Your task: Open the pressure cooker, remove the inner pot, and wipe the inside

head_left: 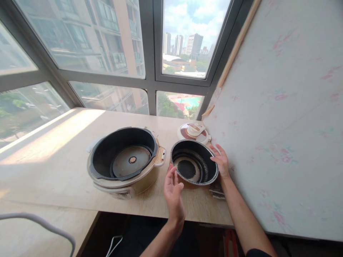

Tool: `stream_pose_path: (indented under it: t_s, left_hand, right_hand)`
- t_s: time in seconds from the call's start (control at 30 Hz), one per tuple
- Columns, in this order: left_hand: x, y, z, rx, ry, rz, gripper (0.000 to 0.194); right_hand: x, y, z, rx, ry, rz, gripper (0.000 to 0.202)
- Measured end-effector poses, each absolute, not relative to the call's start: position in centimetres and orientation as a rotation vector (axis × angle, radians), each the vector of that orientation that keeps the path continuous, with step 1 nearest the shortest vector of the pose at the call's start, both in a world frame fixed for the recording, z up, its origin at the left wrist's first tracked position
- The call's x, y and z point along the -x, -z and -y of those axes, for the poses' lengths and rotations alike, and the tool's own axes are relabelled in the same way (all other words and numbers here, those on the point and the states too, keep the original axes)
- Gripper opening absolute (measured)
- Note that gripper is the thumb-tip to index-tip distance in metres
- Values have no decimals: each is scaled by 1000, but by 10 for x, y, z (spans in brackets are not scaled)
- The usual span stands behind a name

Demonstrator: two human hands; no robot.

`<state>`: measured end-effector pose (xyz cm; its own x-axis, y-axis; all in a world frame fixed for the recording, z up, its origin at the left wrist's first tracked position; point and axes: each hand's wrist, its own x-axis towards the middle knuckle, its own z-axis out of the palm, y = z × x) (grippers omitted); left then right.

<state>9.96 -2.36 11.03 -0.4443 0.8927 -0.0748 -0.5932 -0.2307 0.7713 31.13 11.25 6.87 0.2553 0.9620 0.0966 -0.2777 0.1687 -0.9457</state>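
Black inside, the pot (194,162) was held over the tabletop's (66,178) three-o'clock side, each grip clamped on it: left hand (174,194) at eight, right hand (222,162) at two, opposed probably for balance. The open cooker (123,167) sat at the pot's nine o'clock, seemingly within reach; a lid (193,132) lay at twelve.

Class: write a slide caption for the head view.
Left hand and right hand hold a black inner pot beside an open pressure cooker.
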Motion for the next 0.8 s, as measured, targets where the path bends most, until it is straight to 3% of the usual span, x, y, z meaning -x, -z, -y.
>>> stream_pose_path:
  t_s: [0.57, 0.8]
  left_hand:
    - [-100, -96, 2, -480, -1795, -1025, 48]
    - [-96, -95, -5, -612, -1676, -1103, 51]
  right_hand:
    - [-308, -60, -136, 1040, -1046, 968, 74]
    - [-319, -52, -132, 1293, -926, 873, 79]
